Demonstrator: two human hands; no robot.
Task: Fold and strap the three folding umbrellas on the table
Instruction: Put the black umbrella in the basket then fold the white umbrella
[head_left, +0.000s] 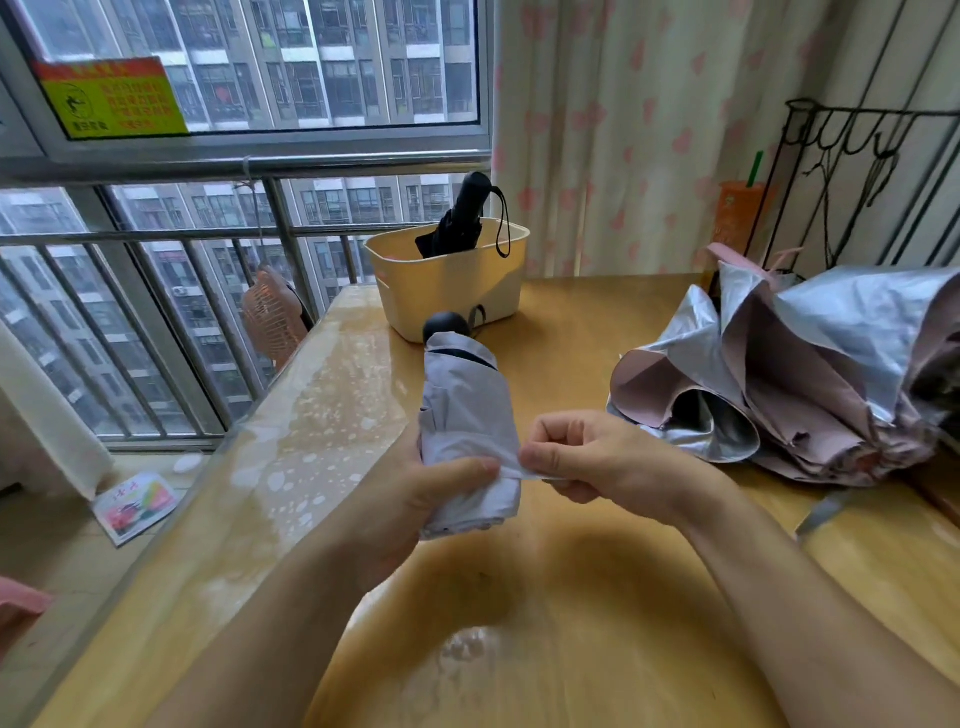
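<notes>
**Strapping of the second umbrella.** The left hand (415, 499) grips the rolled pale-lilac umbrella (467, 410) over the near middle of the table (597, 597), with its thumb laid across the canopy. The right hand (587, 457) pinches the closing strap (511, 470) between thumb and forefinger and draws it out to the right. A black umbrella (460, 218) stands bundled in the cream basket (447, 291) at the far edge. A silver-and-pink umbrella (810, 374) lies loose and unrolled at the right, not yet begun. The step in hand is judged to be the wrap. The next move calls for carrying the strap round the roll with the pleats held tight, then pressing its fastener home. The fastener is hidden and fingers cover the strap's end. Whether the black umbrella is strapped cannot be told, and the frame edge cuts off the loose umbrella
</notes>
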